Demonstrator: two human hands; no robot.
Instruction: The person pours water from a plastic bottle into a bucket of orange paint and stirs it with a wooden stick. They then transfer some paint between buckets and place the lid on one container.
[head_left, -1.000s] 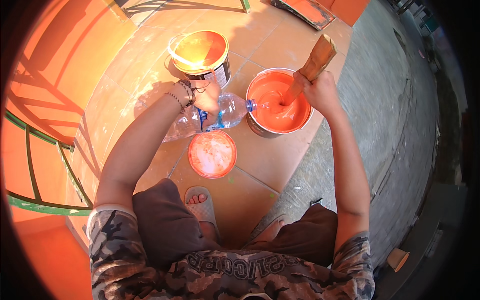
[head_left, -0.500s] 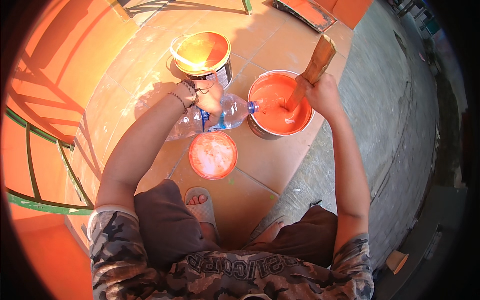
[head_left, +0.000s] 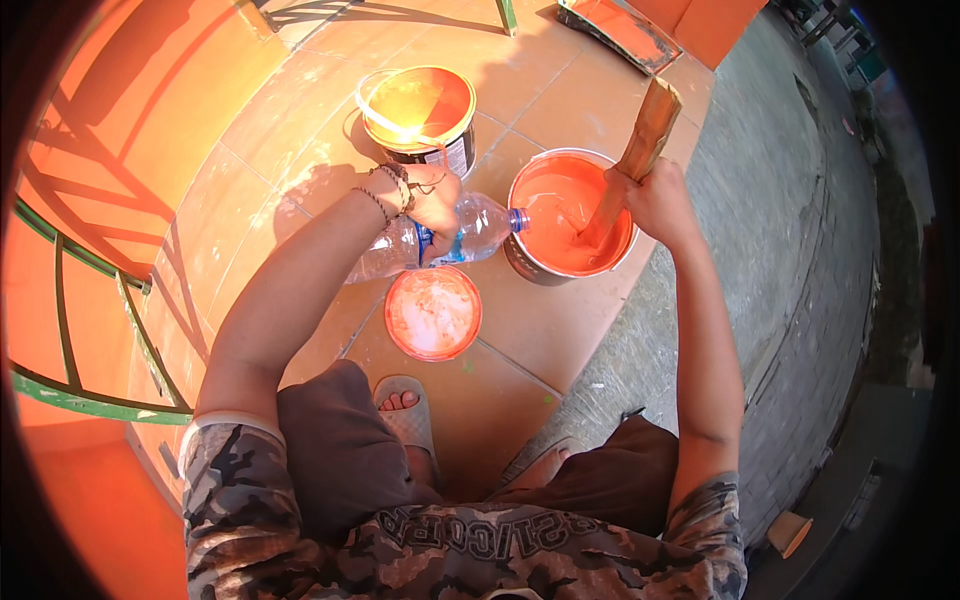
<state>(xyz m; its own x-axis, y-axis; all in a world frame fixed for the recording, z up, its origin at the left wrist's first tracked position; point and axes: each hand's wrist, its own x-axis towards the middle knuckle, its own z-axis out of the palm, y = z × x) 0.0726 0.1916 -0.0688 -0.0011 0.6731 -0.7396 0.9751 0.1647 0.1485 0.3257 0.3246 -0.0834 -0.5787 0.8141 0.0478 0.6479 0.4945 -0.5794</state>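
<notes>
The left hand (head_left: 437, 203) is closed round a clear bottle (head_left: 482, 224) at the left of the bucket (head_left: 532, 264), the right hand (head_left: 657, 205) round a stick (head_left: 647, 128); paint (head_left: 563, 243) could be splashed if stirred hard

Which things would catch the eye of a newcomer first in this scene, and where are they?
Probably the bucket of bright orange paint, right of centre, where the right hand grips a wooden stick dipped into it. Next, the clear bottle in the left hand, tipped sideways, its mouth at the bucket's rim. Then the pail, sunlit yellow inside, beyond that hand.
</notes>
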